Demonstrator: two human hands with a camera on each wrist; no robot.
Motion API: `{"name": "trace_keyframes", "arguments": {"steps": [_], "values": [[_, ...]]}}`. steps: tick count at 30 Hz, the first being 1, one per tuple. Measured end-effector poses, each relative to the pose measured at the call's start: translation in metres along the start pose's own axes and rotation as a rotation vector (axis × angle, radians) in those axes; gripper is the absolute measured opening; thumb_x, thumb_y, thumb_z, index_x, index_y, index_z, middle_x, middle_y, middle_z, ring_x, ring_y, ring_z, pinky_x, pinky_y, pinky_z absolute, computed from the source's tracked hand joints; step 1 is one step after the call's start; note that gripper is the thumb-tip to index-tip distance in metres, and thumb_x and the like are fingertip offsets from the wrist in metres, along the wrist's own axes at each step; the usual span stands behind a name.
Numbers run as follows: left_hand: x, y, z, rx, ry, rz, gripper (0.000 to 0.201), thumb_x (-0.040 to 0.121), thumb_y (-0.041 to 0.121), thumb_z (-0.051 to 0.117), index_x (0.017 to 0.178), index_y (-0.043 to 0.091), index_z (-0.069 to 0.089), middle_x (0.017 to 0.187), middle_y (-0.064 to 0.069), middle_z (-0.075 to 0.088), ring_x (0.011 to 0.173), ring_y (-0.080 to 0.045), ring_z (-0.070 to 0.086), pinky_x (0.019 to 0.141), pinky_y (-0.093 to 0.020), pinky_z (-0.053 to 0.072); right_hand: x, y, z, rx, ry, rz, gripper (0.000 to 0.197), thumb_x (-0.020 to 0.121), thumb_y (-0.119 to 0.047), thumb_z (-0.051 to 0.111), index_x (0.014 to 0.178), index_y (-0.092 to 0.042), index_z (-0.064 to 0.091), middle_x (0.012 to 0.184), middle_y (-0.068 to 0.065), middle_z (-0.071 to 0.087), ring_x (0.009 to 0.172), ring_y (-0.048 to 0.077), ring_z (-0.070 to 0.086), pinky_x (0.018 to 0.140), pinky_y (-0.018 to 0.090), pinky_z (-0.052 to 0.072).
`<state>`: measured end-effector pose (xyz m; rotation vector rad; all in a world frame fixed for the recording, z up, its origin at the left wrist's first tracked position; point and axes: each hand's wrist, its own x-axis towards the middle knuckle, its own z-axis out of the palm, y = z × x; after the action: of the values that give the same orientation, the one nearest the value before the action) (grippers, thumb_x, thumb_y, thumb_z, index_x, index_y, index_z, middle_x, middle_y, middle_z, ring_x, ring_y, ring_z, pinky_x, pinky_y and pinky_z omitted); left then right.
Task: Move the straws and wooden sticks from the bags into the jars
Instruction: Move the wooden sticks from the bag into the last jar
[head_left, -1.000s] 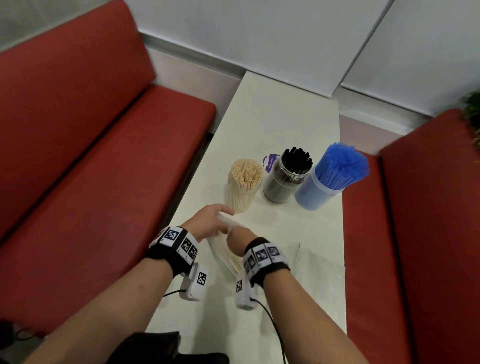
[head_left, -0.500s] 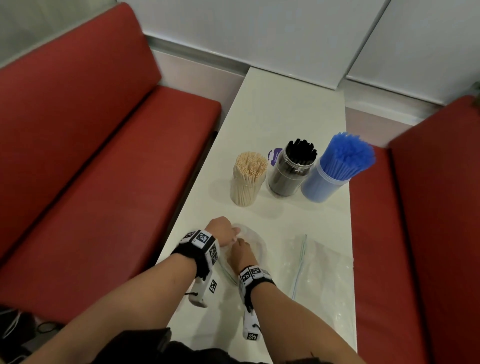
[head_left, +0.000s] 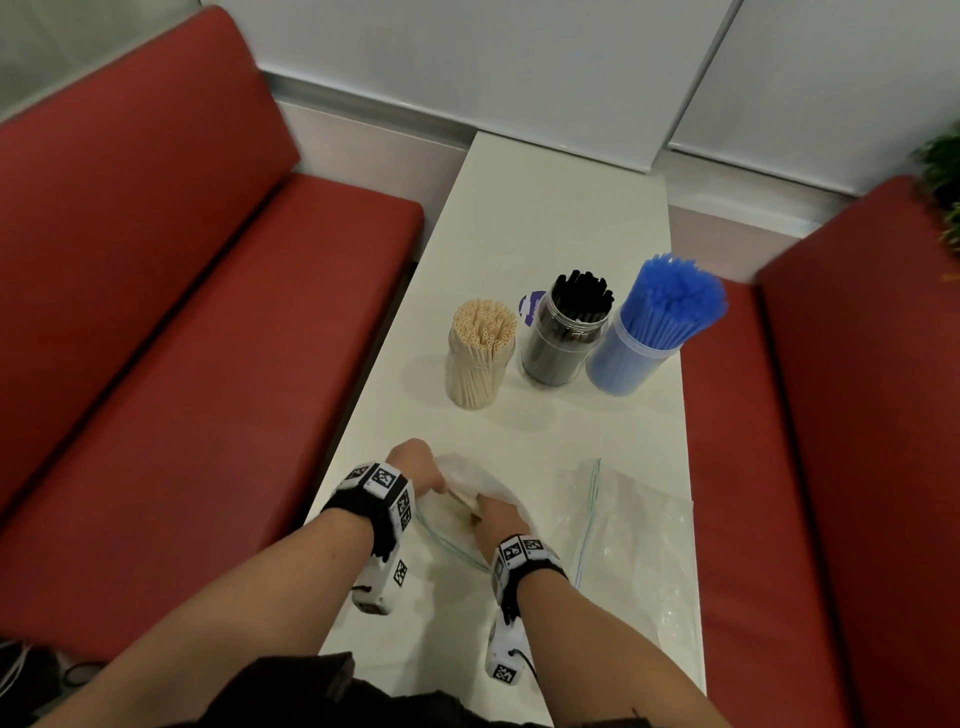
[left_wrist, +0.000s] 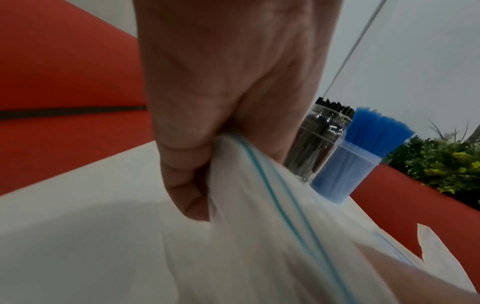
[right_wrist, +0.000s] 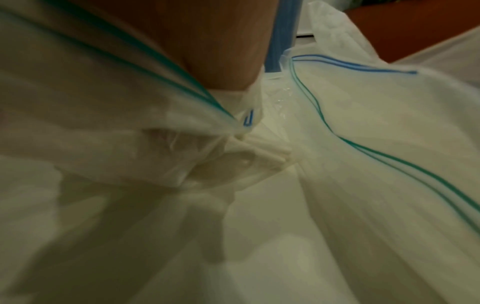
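Nearest you: your left hand (head_left: 415, 470) pinches the clear bag's (head_left: 457, 525) zip rim; your right hand (head_left: 496, 522) is inside it w/ pale sticks, grip can't be told. Flat bag (head_left: 634, 525) beside looks empty. Further on the counter (head_left: 561, 208), 3 jars (head_left: 480, 353) stand nearly full. Vs 0.5 s ago: bag mouth wider.

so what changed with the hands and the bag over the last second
Both hands pulled back from beside the beige-straw jar toward the person. The left hand now grips the rim of the zip bag while the right hand reaches into its mouth; what it holds is hidden. The three filled jars and the flat bag on the right stayed put.
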<state>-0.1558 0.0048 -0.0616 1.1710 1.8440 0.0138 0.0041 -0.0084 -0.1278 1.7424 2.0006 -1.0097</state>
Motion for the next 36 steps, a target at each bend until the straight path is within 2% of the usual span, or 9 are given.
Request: {"name": "trace_keyframes", "arguments": {"steps": [5,8,12,15,18,22,28,32,36], "values": [[-0.002,0.003,0.008,-0.095,-0.008,0.089,0.017,0.094,0.015,0.066,0.089,-0.001,0.067,0.092,-0.016,0.063,0.091,-0.027,0.061,0.075,-0.033,0.045,-0.014,0.009,-0.002,0.111,0.007,-0.071,0.033,0.103,-0.013,0.046,0.133,-0.005,0.055,0.129,0.019,0.062,0.121,0.034,0.058,0.097,0.033,0.044],[-0.001,0.010,0.007,-0.189,-0.030,0.125,0.017,0.092,0.012,0.067,0.084,-0.002,0.072,0.083,-0.014,0.065,0.083,-0.026,0.062,0.077,-0.036,0.053,-0.016,0.002,-0.009,0.162,0.031,-0.081,0.044,0.100,-0.014,0.050,0.144,-0.010,0.046,0.134,0.015,0.059,0.122,0.030,0.057,0.102,0.034,0.045],[0.003,0.015,0.001,-0.316,-0.042,0.159,0.025,0.093,0.002,0.057,0.069,0.006,0.061,0.080,-0.016,0.063,0.085,-0.028,0.064,0.083,-0.038,0.055,-0.009,-0.009,-0.016,0.153,0.081,-0.092,0.033,0.102,-0.016,0.048,0.132,-0.004,0.053,0.127,0.018,0.061,0.109,0.025,0.058,0.097,0.033,0.044],[0.010,0.010,-0.007,-0.415,0.063,0.100,0.021,0.093,-0.007,0.049,0.085,-0.004,0.067,0.097,-0.029,0.070,0.095,-0.041,0.071,0.092,-0.054,0.058,-0.012,-0.011,-0.018,0.303,0.052,-0.140,0.017,0.102,-0.018,0.051,0.104,-0.007,0.063,0.104,0.016,0.067,0.089,0.021,0.053,0.077,0.029,0.040],[0.016,-0.001,-0.012,-0.294,0.224,0.073,0.029,0.094,-0.005,0.046,0.103,-0.002,0.073,0.107,-0.026,0.072,0.100,-0.042,0.069,0.088,-0.046,0.058,-0.015,-0.019,-0.032,0.328,0.009,-0.230,0.032,0.098,-0.025,0.060,0.067,-0.023,0.054,0.066,-0.003,0.055,0.066,0.018,0.048,0.064,0.030,0.034],[0.017,-0.009,-0.014,-0.126,0.244,0.054,0.026,0.095,-0.001,0.047,0.102,0.001,0.073,0.105,-0.022,0.072,0.099,-0.040,0.068,0.081,-0.040,0.058,-0.021,-0.040,-0.077,0.366,-0.014,-0.278,0.033,0.095,-0.037,0.062,0.065,-0.023,0.059,0.056,-0.010,0.056,0.050,0.008,0.049,0.057,0.024,0.041],[0.019,-0.012,-0.017,-0.160,0.148,0.074,0.025,0.090,-0.008,0.048,0.102,-0.003,0.069,0.108,-0.022,0.072,0.092,-0.036,0.068,0.079,-0.040,0.054,-0.026,-0.071,-0.167,0.978,0.295,-0.378,0.044,0.094,-0.050,0.064,0.058,-0.024,0.055,0.050,-0.005,0.050,0.048,0.015,0.048,0.061,0.033,0.046],[0.023,-0.013,-0.011,-0.343,0.074,0.077,0.028,0.093,-0.012,0.041,0.080,0.005,0.060,0.087,-0.024,0.062,0.060,-0.029,0.056,0.054,-0.031,0.047,-0.010,-0.090,-0.217,1.084,0.471,-0.468,0.049,0.091,-0.049,0.066,0.049,-0.027,0.054,0.050,-0.004,0.049,0.047,0.015,0.047,0.059,0.033,0.046],[0.023,-0.013,-0.016,-0.439,-0.030,0.069,0.028,0.096,-0.010,0.039,0.087,0.003,0.061,0.087,-0.021,0.061,0.053,-0.028,0.055,0.046,-0.029,0.044,0.014,-0.098,-0.242,1.114,0.594,-0.439,0.045,0.094,-0.043,0.067,0.056,-0.024,0.051,0.050,-0.005,0.050,0.047,0.014,0.048,0.057,0.032,0.046]]}}
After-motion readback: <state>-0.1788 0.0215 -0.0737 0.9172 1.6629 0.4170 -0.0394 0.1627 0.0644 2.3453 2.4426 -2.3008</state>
